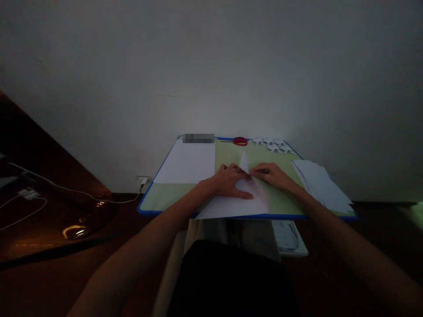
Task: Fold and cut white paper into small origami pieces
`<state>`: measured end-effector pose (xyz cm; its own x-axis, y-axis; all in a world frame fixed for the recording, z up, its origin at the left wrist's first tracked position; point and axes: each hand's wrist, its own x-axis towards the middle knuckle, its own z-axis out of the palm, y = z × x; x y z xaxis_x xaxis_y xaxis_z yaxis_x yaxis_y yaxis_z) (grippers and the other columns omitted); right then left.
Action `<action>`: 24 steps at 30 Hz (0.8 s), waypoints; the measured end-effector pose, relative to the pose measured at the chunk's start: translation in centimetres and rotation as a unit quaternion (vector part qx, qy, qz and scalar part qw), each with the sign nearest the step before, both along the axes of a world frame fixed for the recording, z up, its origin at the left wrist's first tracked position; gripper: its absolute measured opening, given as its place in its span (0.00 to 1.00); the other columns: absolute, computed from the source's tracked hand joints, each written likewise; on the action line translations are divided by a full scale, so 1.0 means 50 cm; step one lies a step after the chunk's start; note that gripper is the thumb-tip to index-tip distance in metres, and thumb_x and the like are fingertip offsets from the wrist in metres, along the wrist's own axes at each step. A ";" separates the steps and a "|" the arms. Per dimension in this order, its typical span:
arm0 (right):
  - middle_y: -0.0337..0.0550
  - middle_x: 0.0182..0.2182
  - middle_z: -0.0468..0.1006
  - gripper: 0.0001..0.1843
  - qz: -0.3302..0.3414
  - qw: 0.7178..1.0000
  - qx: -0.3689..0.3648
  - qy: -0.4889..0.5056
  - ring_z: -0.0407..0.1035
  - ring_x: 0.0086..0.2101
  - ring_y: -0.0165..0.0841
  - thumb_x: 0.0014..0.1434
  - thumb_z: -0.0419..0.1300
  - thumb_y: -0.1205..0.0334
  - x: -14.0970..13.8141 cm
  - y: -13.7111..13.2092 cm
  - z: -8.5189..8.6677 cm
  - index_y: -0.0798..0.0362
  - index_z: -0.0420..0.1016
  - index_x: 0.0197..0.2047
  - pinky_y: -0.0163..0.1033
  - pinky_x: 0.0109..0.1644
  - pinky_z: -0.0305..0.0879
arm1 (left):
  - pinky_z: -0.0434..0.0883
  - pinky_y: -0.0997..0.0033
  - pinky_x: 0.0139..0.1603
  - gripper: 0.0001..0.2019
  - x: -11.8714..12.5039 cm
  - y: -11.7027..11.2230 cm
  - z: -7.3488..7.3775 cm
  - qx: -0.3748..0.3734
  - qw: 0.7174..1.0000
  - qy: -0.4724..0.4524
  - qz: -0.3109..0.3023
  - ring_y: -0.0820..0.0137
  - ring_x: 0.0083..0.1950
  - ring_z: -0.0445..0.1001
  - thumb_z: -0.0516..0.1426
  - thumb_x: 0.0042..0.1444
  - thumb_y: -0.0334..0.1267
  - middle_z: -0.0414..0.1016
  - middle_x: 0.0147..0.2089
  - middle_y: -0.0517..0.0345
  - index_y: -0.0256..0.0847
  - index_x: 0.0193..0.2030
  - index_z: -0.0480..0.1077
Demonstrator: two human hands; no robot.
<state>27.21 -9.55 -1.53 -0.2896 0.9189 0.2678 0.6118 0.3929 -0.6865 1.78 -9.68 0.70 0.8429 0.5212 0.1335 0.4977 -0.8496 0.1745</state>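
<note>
A white sheet of paper (231,204) lies partly folded at the near edge of a small green table with a blue rim (147,212). My left hand (228,180) rests flat on the sheet with fingers stretched out, pressing it down. My right hand (272,174) lies beside it, fingers pressed against a raised pointed fold (243,163) of the same sheet. Both hands meet at the fold near the table's middle.
A stack of white paper (188,164) lies at the back left, another stack (322,185) at the right edge. Red-handled scissors (239,141) and several small folded paper pieces (274,145) sit at the far side. White cables (66,189) run across the dark floor at left.
</note>
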 end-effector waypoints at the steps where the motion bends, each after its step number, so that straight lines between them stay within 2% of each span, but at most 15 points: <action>1: 0.47 0.40 0.88 0.14 -0.005 1.000 0.002 0.000 0.80 0.41 0.44 0.59 0.67 0.51 -0.003 0.004 -0.001 0.49 0.89 0.40 0.48 0.51 0.74 | 0.62 0.37 0.64 0.39 0.000 0.000 0.000 0.000 1.000 0.004 0.004 0.41 0.70 0.63 0.59 0.57 0.71 0.71 0.71 0.43 0.46 0.65 0.73; 5: 0.47 0.41 0.88 0.13 -0.014 1.000 0.009 0.001 0.80 0.42 0.44 0.59 0.67 0.52 -0.012 0.019 0.000 0.49 0.89 0.39 0.49 0.53 0.74 | 0.61 0.36 0.64 0.40 0.000 -0.002 0.003 -0.002 1.000 0.012 0.008 0.39 0.71 0.61 0.59 0.57 0.71 0.67 0.74 0.42 0.46 0.68 0.71; 8: 0.47 0.40 0.88 0.12 -0.018 1.000 0.015 0.001 0.80 0.42 0.44 0.59 0.67 0.52 -0.012 0.025 0.002 0.50 0.89 0.38 0.48 0.51 0.74 | 0.62 0.38 0.63 0.40 -0.001 -0.004 0.004 0.001 1.000 0.011 0.007 0.41 0.70 0.63 0.58 0.58 0.71 0.68 0.73 0.42 0.47 0.68 0.70; 14: 0.46 0.37 0.88 0.11 0.003 1.000 0.007 -0.001 0.79 0.36 0.42 0.53 0.65 0.61 0.000 0.011 0.006 0.53 0.88 0.36 0.42 0.41 0.75 | 0.60 0.36 0.64 0.42 -0.002 -0.001 0.001 -0.009 1.000 0.014 0.008 0.42 0.71 0.61 0.57 0.58 0.72 0.60 0.79 0.46 0.47 0.71 0.67; 19: 0.47 0.39 0.88 0.12 0.009 1.000 0.008 -0.008 0.79 0.37 0.41 0.52 0.63 0.65 0.005 -0.001 0.009 0.52 0.89 0.36 0.42 0.44 0.75 | 0.59 0.38 0.65 0.44 0.001 0.008 -0.002 -0.024 1.000 -0.001 0.001 0.43 0.71 0.61 0.57 0.56 0.73 0.64 0.77 0.47 0.47 0.72 0.65; 24: 0.49 0.41 0.88 0.14 0.001 1.000 0.014 -0.009 0.79 0.38 0.43 0.52 0.62 0.65 0.004 0.009 0.006 0.53 0.89 0.38 0.43 0.45 0.75 | 0.60 0.38 0.66 0.47 0.005 0.015 0.006 -0.036 0.999 0.011 0.006 0.44 0.71 0.61 0.58 0.55 0.73 0.65 0.76 0.46 0.44 0.73 0.63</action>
